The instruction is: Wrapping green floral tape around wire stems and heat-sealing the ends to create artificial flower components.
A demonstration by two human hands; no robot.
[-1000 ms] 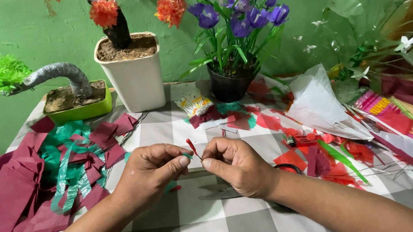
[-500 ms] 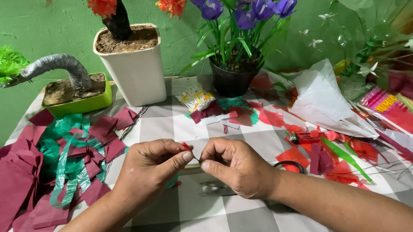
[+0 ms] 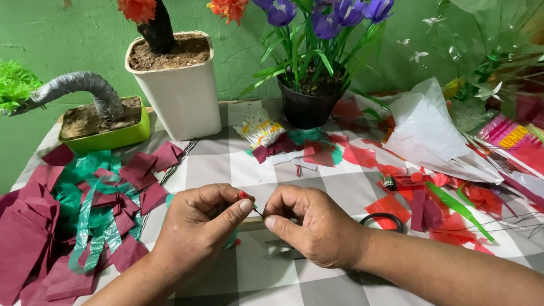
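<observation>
A person's left hand [image 3: 200, 229] and right hand [image 3: 311, 227] meet over a grey-and-white checked tablecloth [image 3: 247, 170], thumbs and forefingers pressed together, pinching a tiny red plastic scrap [image 3: 244, 196] on a thin wire between them. The piece looks barely begun, judging by its size. Maroon paper squares [image 3: 16, 240] and green plastic strips [image 3: 85, 225] lie uncut at left; red offcuts [image 3: 439, 204] scatter at right. Finished orange blooms [image 3: 135, 0] and purple flowers [image 3: 325, 16] stand in pots behind.

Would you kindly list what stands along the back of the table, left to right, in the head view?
Green rectangular planter with grey bent trunk → tall white pot of soil → black pot of purple flowers → crumpled clear plastic bag.
</observation>
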